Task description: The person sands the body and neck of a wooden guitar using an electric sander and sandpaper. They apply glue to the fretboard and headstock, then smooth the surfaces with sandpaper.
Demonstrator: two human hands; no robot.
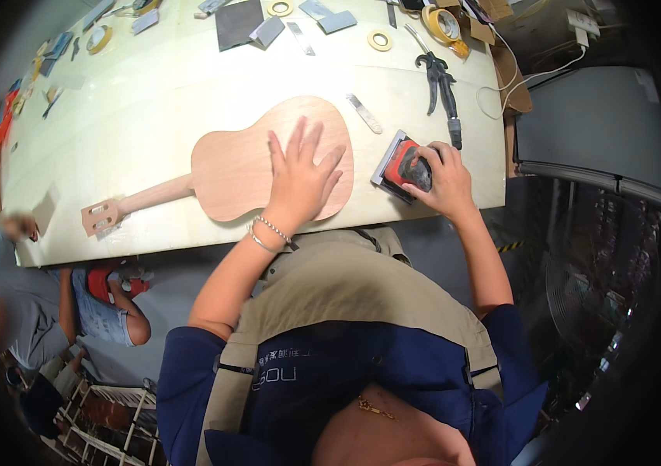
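Observation:
An unpainted wooden ukulele point(225, 165) lies flat on the pale worktable, back side up, its neck point(156, 193) pointing left toward the near edge. My left hand point(299, 175) rests on the wide end of the body with fingers spread, holding nothing. To the right of the instrument, my right hand point(448, 180) is wrapped over a red and black power sander point(412, 167) with a pale flat pad. The sander stands apart from the ukulele, tilted on or just above the table; its underside is hidden. A flat metal blade point(364, 113) lies between them, farther back.
A black air blow gun point(439, 81) lies behind the sander. Tape rolls point(380, 39), sandpaper pieces point(336, 21) and a dark sheet point(239, 25) are spread along the far side of the worktable point(136, 101). White cables point(501, 89) hang at the right. Another person point(27, 303) sits at the left edge.

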